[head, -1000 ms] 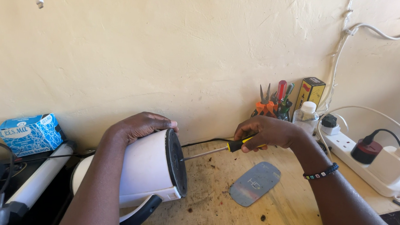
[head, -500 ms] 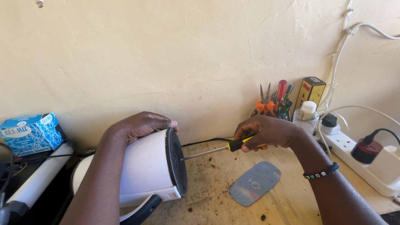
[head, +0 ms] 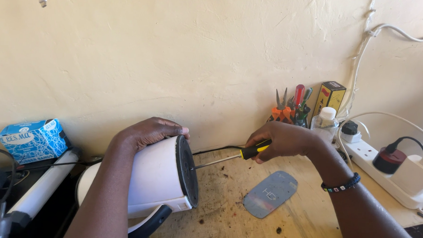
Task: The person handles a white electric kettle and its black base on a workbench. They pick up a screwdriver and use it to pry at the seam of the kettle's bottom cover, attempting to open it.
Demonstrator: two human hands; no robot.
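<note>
Cream plaster wall behind, worn wooden tabletop (head: 217,217) in front of us. Our left hand (head: 150,133) lies over the top of a white kettle (head: 155,178) tipped on its side at left-centre, fingers spread and pressed on its body, its dark base (head: 187,172) facing right. Our right hand (head: 285,141) holds a yellow-and-black screwdriver (head: 231,157), fingers wrapped tight round the handle, with the shaft tip at the base, roughly mid-disc. Grey metal plate (head: 270,194) lies flat just right of the kettle, near side. Far right: white power strip (head: 397,175) with plugs, clear bottle (head: 325,123), a cup of pliers and screwdrivers (head: 291,107). Blue tissue box (head: 32,138) far left.

Risk, as we judge it: the round kettle could roll under sideways push, so the tip may skip out of the screw and scratch the base or jab the left hand's fingers near the rim.
</note>
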